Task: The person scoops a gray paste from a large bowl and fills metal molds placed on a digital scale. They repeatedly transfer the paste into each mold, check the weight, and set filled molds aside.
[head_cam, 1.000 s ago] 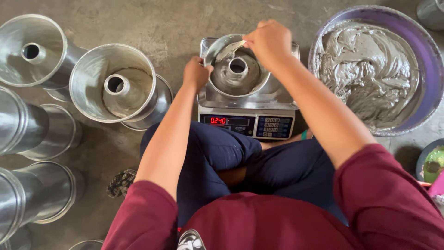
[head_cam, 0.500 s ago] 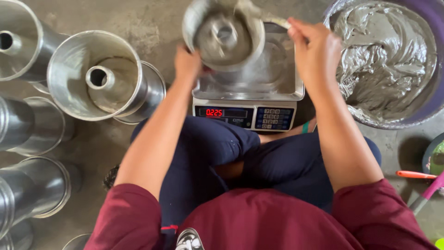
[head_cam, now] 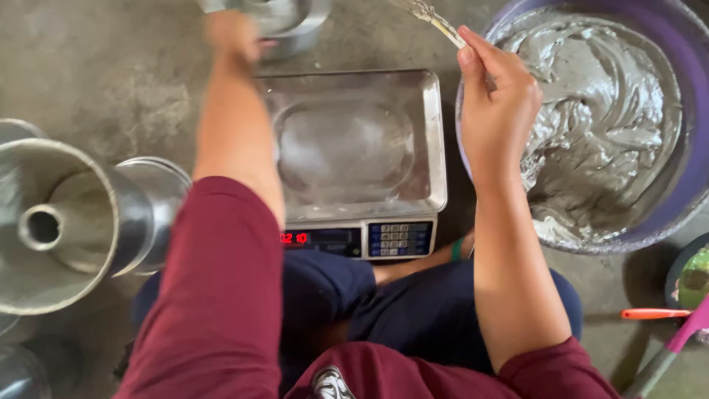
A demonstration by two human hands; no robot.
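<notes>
Concrete floor, scale tray (head_cam: 432, 133) bare: left hand (head_cam: 233, 33) grips filled tube pan (head_cam: 284, 18) beyond it, right hand (head_cam: 495, 103) pinches battered spatula (head_cam: 432, 18) nr batter bowl (head_cam: 473, 81); empty pans (head_cam: 55, 222) left to fill

Purple basin (head_cam: 690, 140) – grey batter (head_cam: 598, 111) – maroon sleeves (head_cam: 214, 295), silver scale (head_cam: 436, 148)

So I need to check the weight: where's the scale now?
In the head view the scale sits centre on the floor, between the person's arms, left of the purple basin of grey batter.
</notes>
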